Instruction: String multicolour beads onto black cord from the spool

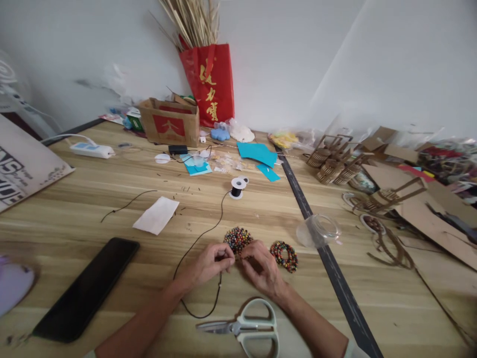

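Head view. Writing: red gift bag [209,83] at the table's far edge, gold Chinese characters, holding dried stalks; brown carton [170,121] beside it with a red printed panel, characters too small to read; cardboard sheet [22,166] at the left edge, partial black lettering cut off.

Near-edge items: one left hand [208,264] and one right hand [261,268], fingertips pinched together on a black cord [197,238]; whether a bead sits between them cannot be told. The cord runs to one spool [237,188] mid-table. One heap of coloured beads [237,239] touches the hands' far side; one beaded ring [284,256] lies just right of the right hand.

Also: one pair of scissors [246,328], one black phone [87,288], one white paper slip [156,215], one clear lid [318,231]. Bare wood lies open between the phone and the left hand.
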`<act>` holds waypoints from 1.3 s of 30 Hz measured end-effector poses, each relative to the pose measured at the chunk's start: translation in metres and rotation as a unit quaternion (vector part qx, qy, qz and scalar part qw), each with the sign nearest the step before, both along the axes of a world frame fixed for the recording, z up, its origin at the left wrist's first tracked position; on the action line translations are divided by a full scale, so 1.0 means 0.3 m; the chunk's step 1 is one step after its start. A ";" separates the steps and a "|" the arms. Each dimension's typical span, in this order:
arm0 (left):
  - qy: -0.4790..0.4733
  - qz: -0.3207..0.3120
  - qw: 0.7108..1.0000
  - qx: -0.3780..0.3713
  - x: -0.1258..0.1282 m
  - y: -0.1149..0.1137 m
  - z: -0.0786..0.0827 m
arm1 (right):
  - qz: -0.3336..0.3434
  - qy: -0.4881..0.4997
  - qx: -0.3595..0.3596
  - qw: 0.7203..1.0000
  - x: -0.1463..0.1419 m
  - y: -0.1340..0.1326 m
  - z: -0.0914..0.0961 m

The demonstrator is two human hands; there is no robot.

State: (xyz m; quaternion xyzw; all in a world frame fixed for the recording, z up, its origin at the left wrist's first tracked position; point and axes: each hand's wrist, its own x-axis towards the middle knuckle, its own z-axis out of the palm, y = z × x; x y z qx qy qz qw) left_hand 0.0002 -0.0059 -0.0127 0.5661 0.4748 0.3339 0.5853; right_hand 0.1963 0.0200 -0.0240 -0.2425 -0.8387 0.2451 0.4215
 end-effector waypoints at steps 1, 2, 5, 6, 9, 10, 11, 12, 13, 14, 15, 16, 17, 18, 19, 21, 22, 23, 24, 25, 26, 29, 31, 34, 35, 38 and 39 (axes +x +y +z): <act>0.003 0.000 1.000 0.007 0.001 -0.001 -0.001 | 0.005 0.001 -0.001 1.000 0.000 -0.001 0.002; 0.005 0.000 1.000 0.014 0.001 -0.001 -0.002 | 0.010 0.001 -0.001 1.000 0.000 -0.003 0.004; 0.003 -0.001 1.000 0.019 0.002 -0.002 -0.006 | 0.016 0.002 -0.003 1.000 -0.002 -0.006 0.004; 0.004 0.000 1.000 0.018 0.002 -0.002 -0.008 | 0.015 0.002 -0.004 1.000 -0.003 -0.006 0.002; 0.009 0.002 1.000 0.017 0.003 -0.003 -0.010 | 0.015 -0.001 -0.007 1.000 -0.003 -0.007 -0.001; 0.011 0.002 1.000 0.020 0.003 -0.003 -0.010 | 0.016 -0.003 -0.009 1.000 -0.003 -0.007 -0.001; 0.011 0.001 1.000 0.022 0.003 -0.003 -0.008 | 0.019 -0.006 -0.010 1.000 -0.002 -0.007 0.000; 0.011 0.001 1.000 0.022 0.003 -0.004 -0.005 | 0.022 -0.009 -0.012 1.000 -0.002 -0.007 0.001; 0.012 0.001 1.000 0.022 0.004 -0.004 -0.001 | 0.024 -0.012 -0.013 1.000 -0.001 -0.007 0.003; 0.013 0.002 1.000 0.021 0.004 -0.004 0.003 | 0.024 -0.015 -0.014 1.000 0.000 -0.008 0.005; 0.016 0.003 1.000 0.022 0.003 -0.004 0.007 | 0.023 -0.016 -0.015 0.999 0.001 -0.008 0.006; 0.020 0.003 0.999 0.025 0.003 -0.004 0.011 | 0.020 -0.016 -0.017 1.000 0.002 -0.008 0.006; 0.024 0.001 0.999 0.029 0.003 -0.004 0.013 | 0.015 -0.014 -0.018 1.000 0.003 -0.008 0.006; 0.029 -0.002 0.999 0.034 0.002 -0.004 0.014 | 0.010 -0.012 -0.019 1.000 0.004 -0.008 0.004; 0.036 -0.005 0.999 0.039 0.001 -0.005 0.015 | 0.004 -0.009 -0.021 1.000 0.005 -0.008 0.002; 0.054 -0.006 0.997 0.049 0.000 -0.006 0.014 | -0.012 -0.001 -0.026 1.000 0.007 -0.007 -0.003; 0.066 -0.004 0.996 0.056 -0.001 -0.007 0.013 | -0.020 0.003 -0.031 0.999 0.007 -0.007 -0.005; 0.078 -0.003 0.995 0.064 -0.002 -0.008 0.013 | -0.029 0.006 -0.037 0.999 0.008 -0.006 -0.006; 0.090 -0.001 0.993 0.073 -0.003 -0.009 0.013 | -0.036 0.010 -0.043 0.998 0.008 -0.006 -0.006; 0.098 0.000 0.992 0.081 -0.006 -0.009 0.013 | -0.043 0.013 -0.049 0.998 0.009 -0.006 -0.005; 0.104 0.003 0.990 0.090 -0.009 -0.009 0.013 | -0.050 0.016 -0.056 0.997 0.010 -0.006 -0.005; 0.108 0.028 0.987 0.113 -0.023 -0.001 0.014 | -0.067 0.019 -0.086 0.994 0.012 -0.007 -0.007; 0.100 0.047 0.986 0.124 -0.036 0.009 0.013 | -0.074 0.015 -0.114 0.991 0.014 -0.009 -0.013; 0.079 0.078 0.985 0.129 -0.053 0.025 0.006 | -0.078 0.013 -0.152 0.985 0.015 -0.011 -0.023; 0.074 0.087 0.985 0.126 -0.058 0.030 0.003 | -0.078 0.012 -0.155 0.985 0.015 -0.012 -0.025; 0.079 0.103 0.984 0.121 -0.063 0.037 -0.004 | -0.068 0.004 -0.141 0.988 0.015 -0.014 -0.023; 0.084 0.105 0.983 0.124 -0.063 0.037 -0.005 | -0.062 -0.002 -0.136 0.989 0.015 -0.015 -0.021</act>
